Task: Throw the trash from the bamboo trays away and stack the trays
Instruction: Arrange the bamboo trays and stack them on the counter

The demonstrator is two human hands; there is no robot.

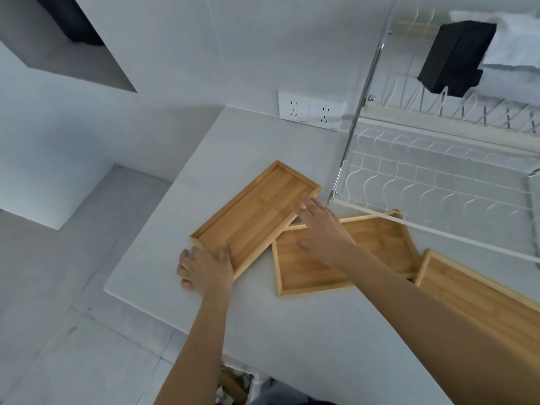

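Here, three bamboo trays lay on the white bench (pixel 292 331), and all three showed bare floors, which suggests that the trash step was complete and stacking was the step in hand. The left hand (pixel 204 268) gripped the near corner of the first tray (pixel 254 217), thumb pressed inside on the floor and fingers wrapped around the outer rim; this grip served, in all likelihood, to steady or lift the tray by one end. That tray sat at an angle, and its right edge appeared to ride over the far-left corner of the second tray (pixel 365 249) (contact at the overlap could not be confirmed). The right hand (pixel 321 226) hovered open above the junction of the two trays, fingers spread toward the far end of the first tray and holding nothing; the posture fits a two-handed lift. The third tray (pixel 479 290) lay to the right, its corner just beside the second, and was partly cut off by the frame and the right forearm. Count: three trays, two hands, one double wall socket (pixel 311 112), one wire dish rack (pixel 438 176) beside the trays. A container of scraps (pixel 230 384) was partly visible below the bench edge, presumably the bin.
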